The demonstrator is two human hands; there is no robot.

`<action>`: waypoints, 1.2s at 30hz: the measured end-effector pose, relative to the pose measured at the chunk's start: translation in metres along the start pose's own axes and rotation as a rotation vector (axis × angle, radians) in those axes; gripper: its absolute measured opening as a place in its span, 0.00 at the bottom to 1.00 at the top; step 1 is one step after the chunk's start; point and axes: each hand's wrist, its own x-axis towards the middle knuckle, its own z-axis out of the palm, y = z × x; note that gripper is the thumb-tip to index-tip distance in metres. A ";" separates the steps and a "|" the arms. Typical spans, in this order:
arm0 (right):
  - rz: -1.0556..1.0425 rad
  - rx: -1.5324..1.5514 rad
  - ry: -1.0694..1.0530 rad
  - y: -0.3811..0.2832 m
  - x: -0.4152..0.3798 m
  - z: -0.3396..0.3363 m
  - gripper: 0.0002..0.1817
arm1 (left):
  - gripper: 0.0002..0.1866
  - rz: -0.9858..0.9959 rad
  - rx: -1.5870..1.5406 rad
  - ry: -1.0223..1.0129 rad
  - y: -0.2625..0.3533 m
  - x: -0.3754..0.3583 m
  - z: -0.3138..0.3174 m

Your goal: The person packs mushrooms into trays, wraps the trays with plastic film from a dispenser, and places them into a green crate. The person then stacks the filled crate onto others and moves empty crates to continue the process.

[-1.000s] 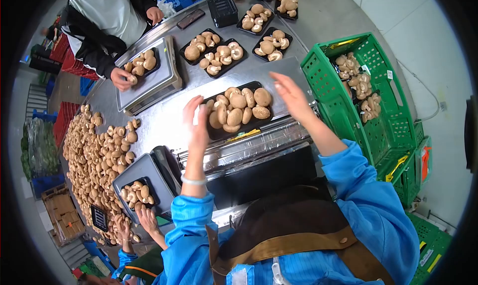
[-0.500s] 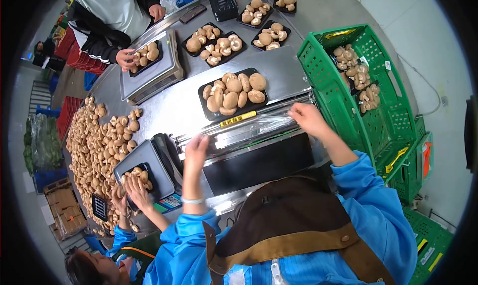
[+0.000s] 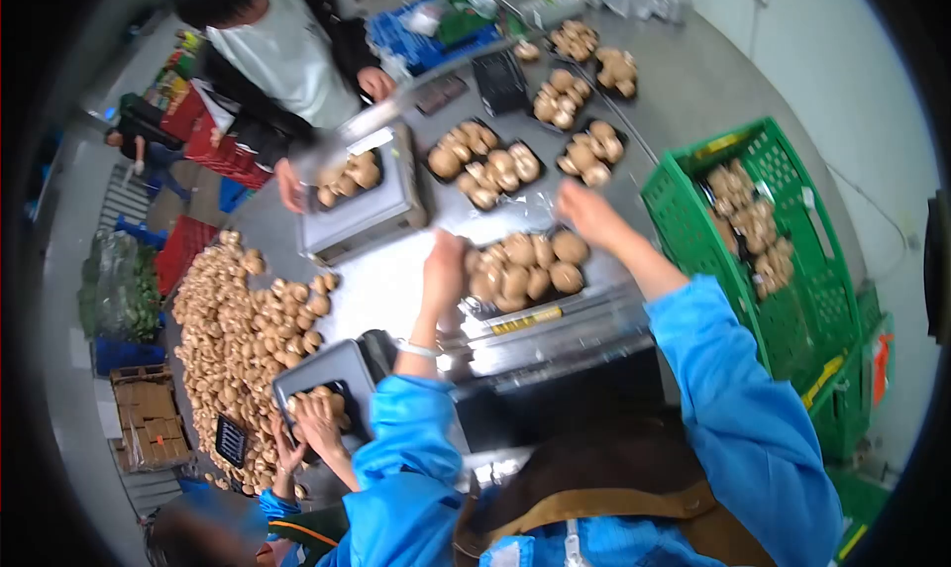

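A black tray of brown mushrooms (image 3: 528, 270) sits in front of me at the wrapping machine (image 3: 555, 344). Clear cling film (image 3: 532, 210) stretches over the tray, glinting beyond its far edge. My left hand (image 3: 445, 265), blurred by motion, is closed on the film at the tray's left side. Past the tray's far right corner, my right hand (image 3: 591, 215) pinches the film's other side. The yellow label strip (image 3: 527, 320) lies along the tray's near edge.
Filled mushroom trays (image 3: 498, 174) stand across the table. A green crate (image 3: 738, 309) holds packs at right. One person's hand (image 3: 290, 186) is by a scale (image 3: 362, 215); a co-worker's hand (image 3: 322, 420) touches mushrooms on another scale, near a mushroom heap (image 3: 238, 319).
Both my hands have moved away from me, from the machine's near edge to beyond the tray, drawing film over the mushrooms. The camera view has shifted, so the scene appears lower and further right.
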 end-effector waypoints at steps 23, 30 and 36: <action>0.370 0.498 -0.305 -0.122 -0.151 -0.051 0.18 | 0.23 -0.376 -0.385 -0.162 0.156 -0.150 -0.066; 0.433 0.167 -0.320 -0.069 -0.249 -0.008 0.23 | 0.23 -0.487 -0.261 -0.178 0.109 -0.231 0.015; 0.297 -0.407 0.009 -0.056 -0.287 0.031 0.18 | 0.19 -0.294 0.072 0.086 0.096 -0.256 0.059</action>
